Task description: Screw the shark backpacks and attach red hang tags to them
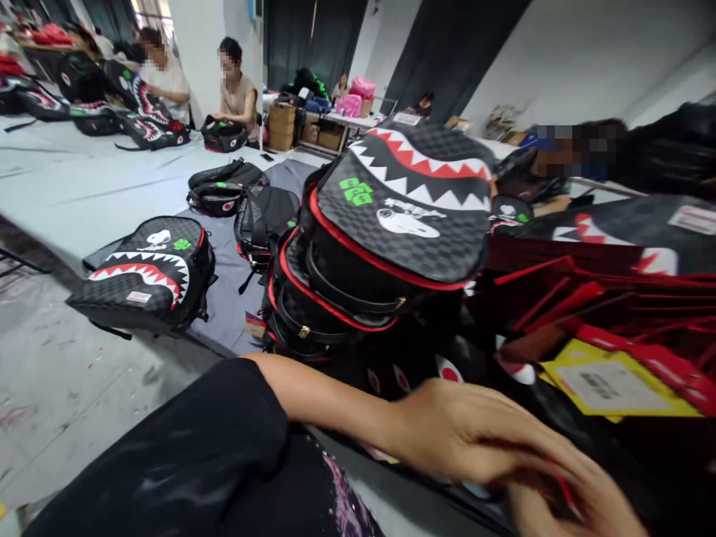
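Observation:
My left hand (pixel 470 429) reaches across to the lower right, blurred, its fingers curled down. Something thin and red shows by the fingers, too hidden to name. Just under them, at the bottom edge, a patch of skin looks like part of my right hand (pixel 529 513); its fingers are mostly hidden. Beyond my left forearm rises a stack of black checkered backpacks (pixel 414 216), the top one with a shark-mouth print, a white cartoon dog and green bills. Right of the stack, near my hands, lie yellow tags (pixel 620 380) with a barcode label, among red straps (pixel 559 298).
A similar backpack (pixel 151 268) lies at the near-left edge of the pale table (pixel 112 179). Smaller black bags (pixel 265 216) sit behind it. Co-workers (pixel 238 97) handle bags at the far side. Cardboard boxes (pixel 281 127) and pink bags (pixel 358 97) stand further back.

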